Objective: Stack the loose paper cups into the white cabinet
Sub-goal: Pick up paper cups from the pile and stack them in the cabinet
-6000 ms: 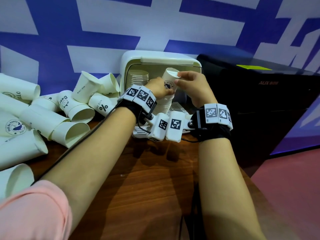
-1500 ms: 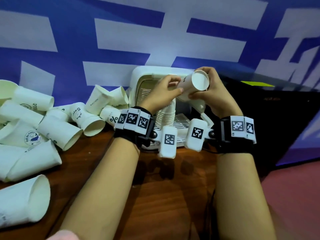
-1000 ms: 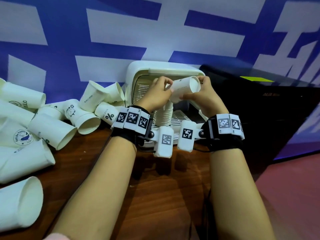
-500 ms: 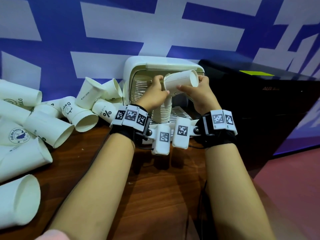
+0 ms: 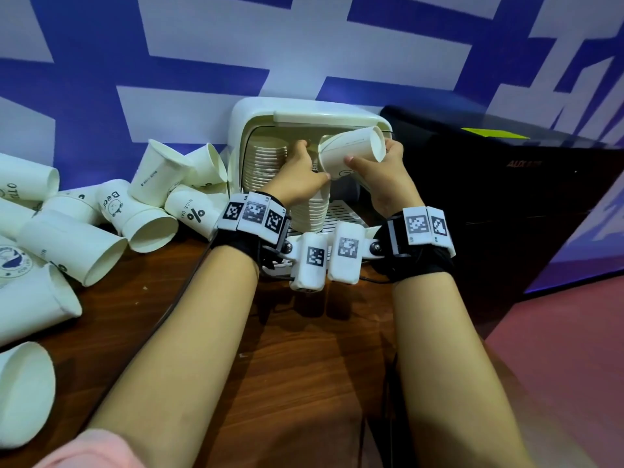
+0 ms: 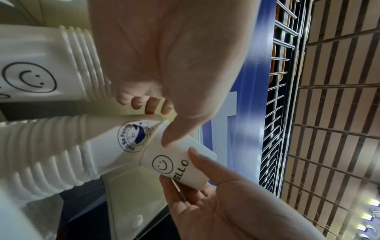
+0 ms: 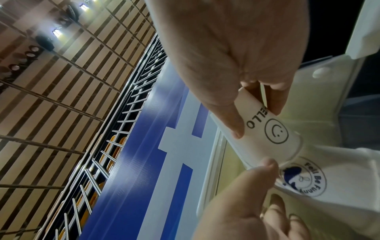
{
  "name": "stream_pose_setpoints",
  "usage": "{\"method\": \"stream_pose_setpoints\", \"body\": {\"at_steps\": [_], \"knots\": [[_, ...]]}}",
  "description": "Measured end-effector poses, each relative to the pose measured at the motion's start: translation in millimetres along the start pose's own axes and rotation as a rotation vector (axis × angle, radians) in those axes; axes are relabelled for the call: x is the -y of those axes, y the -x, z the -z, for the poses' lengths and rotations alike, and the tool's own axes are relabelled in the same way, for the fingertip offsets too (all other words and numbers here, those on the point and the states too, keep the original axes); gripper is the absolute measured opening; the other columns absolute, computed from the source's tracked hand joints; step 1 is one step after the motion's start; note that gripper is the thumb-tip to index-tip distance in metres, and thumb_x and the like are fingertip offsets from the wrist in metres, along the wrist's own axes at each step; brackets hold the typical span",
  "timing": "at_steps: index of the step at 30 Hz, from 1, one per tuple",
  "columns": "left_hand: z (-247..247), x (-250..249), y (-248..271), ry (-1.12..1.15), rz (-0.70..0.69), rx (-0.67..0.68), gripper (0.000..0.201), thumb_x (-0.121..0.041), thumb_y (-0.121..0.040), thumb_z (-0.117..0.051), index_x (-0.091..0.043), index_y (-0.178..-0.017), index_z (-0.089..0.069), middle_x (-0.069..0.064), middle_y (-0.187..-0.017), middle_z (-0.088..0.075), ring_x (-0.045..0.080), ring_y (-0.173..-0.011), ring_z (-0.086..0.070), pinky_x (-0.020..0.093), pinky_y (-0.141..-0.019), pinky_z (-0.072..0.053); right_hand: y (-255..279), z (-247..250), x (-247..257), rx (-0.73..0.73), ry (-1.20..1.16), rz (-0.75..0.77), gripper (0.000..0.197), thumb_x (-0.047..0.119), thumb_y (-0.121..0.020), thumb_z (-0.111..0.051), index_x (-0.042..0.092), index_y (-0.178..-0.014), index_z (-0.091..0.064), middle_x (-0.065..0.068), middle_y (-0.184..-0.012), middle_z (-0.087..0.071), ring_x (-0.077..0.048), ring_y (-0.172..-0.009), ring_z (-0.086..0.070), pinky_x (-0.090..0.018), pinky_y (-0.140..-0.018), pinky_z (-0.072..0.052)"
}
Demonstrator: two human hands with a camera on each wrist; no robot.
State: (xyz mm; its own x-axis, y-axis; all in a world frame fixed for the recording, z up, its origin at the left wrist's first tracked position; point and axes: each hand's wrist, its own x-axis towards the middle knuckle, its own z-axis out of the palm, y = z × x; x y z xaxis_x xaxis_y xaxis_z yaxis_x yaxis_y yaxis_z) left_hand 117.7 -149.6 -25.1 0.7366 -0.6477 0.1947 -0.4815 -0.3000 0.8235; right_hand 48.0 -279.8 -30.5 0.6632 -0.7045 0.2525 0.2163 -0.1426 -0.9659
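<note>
The white cabinet [image 5: 310, 113] stands open against the wall with two upside-down stacks of paper cups inside. My right hand [image 5: 368, 153] pinches a loose "HELLO" smiley cup [image 5: 344, 146] [image 6: 179, 164] [image 7: 267, 129] between thumb and fingers. The cup is tilted, base up and to the right, with its mouth at the top of the front stack [image 5: 310, 211] [image 6: 61, 154]. My left hand [image 5: 314, 160] curls round that stack's top cup, and its thumb [image 6: 170, 138] touches the loose cup's rim. The second stack [image 5: 266, 163] stands to the left behind.
Several loose white cups [image 5: 101, 231] lie in a heap on the wooden table [image 5: 287, 349] left of the cabinet. A black appliance [image 5: 506, 184] stands just right of it. The table ends on the right above a red floor [image 5: 557, 332].
The cup held between both hands has come down from in front of the cabinet's top to the top of the front stack. Both hands moved with it.
</note>
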Motion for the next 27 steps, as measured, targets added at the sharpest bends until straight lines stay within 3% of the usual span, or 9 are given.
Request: {"method": "stream_pose_setpoints", "body": {"at_steps": [4, 8, 12, 16, 20, 24, 27], "knots": [[-1, -2, 0, -0.041, -0.026, -0.016, 0.08, -0.021, -0.091, -0.062, -0.01, -0.15, -0.009, 0.013, -0.154, -0.016, 0.027, -0.141, -0.023, 0.04, -0.117, -0.023, 2, -3, 2, 0.033, -0.009, -0.002, 0.06, 0.002, -0.084, -0.068, 0.008, -0.131, -0.032, -0.017, -0.124, -0.054, -0.029, -0.114, -0.059, -0.041, -0.094, -0.054], [0, -3, 1, -0.075, -0.056, -0.017, 0.073, -0.022, -0.091, -0.06, -0.018, -0.149, -0.016, 0.012, -0.147, -0.019, 0.03, -0.135, -0.031, 0.044, -0.115, -0.027, 5, -2, 4, 0.089, 0.037, 0.021, 0.071, 0.014, -0.069, -0.073, 0.003, -0.132, -0.042, -0.021, -0.12, -0.061, -0.031, -0.11, -0.063, -0.04, -0.088, -0.056], [2, -3, 4, -0.118, -0.122, 0.01, 0.071, -0.018, -0.092, -0.058, -0.022, -0.15, -0.017, 0.011, -0.145, -0.02, 0.03, -0.135, -0.033, 0.038, -0.114, -0.026, 5, -1, 6, 0.114, 0.078, 0.084, 0.052, 0.0, -0.082, -0.068, 0.008, -0.129, -0.046, -0.016, -0.12, -0.06, -0.027, -0.112, -0.061, -0.038, -0.091, -0.054], [3, -2, 5, -0.182, -0.163, -0.006, 0.069, -0.019, -0.091, -0.06, -0.02, -0.149, -0.022, 0.012, -0.145, -0.024, 0.03, -0.132, -0.037, 0.041, -0.113, -0.03, 3, -3, 6, 0.099, 0.178, 0.158, 0.055, 0.006, -0.078, -0.072, 0.014, -0.128, -0.051, -0.01, -0.121, -0.06, -0.025, -0.112, -0.06, -0.044, -0.095, -0.053], [3, 0, 3, -0.234, -0.158, -0.035, 0.07, -0.03, -0.087, -0.066, -0.019, -0.144, -0.026, 0.011, -0.143, -0.03, 0.03, -0.133, -0.031, 0.046, -0.113, -0.029, 5, -3, 8, 0.117, 0.236, 0.186, 0.055, 0.011, -0.077, -0.073, 0.012, -0.128, -0.053, -0.009, -0.118, -0.062, -0.023, -0.11, -0.061, -0.045, -0.094, -0.053], [4, 1, 3, -0.259, -0.163, -0.063, 0.058, -0.031, -0.089, -0.063, -0.015, -0.134, -0.031, 0.009, -0.139, -0.038, 0.029, -0.127, -0.033, 0.04, -0.107, -0.03, 7, -6, 11, 0.195, 0.279, 0.141, 0.065, 0.03, -0.069, -0.07, 0.012, -0.128, -0.048, -0.01, -0.119, -0.063, -0.024, -0.108, -0.063, -0.047, -0.092, -0.054], [6, 2, 2, -0.246, -0.16, -0.064, 0.051, -0.03, -0.089, -0.062, -0.013, -0.128, -0.033, 0.01, -0.132, -0.045, 0.031, -0.121, -0.041, 0.045, -0.105, -0.035, 7, -9, 11, 0.236, 0.239, 0.084, 0.066, 0.026, -0.075, -0.07, 0.011, -0.132, -0.04, -0.013, -0.124, -0.059, -0.026, -0.113, -0.061, -0.048, -0.094, -0.053]]}}
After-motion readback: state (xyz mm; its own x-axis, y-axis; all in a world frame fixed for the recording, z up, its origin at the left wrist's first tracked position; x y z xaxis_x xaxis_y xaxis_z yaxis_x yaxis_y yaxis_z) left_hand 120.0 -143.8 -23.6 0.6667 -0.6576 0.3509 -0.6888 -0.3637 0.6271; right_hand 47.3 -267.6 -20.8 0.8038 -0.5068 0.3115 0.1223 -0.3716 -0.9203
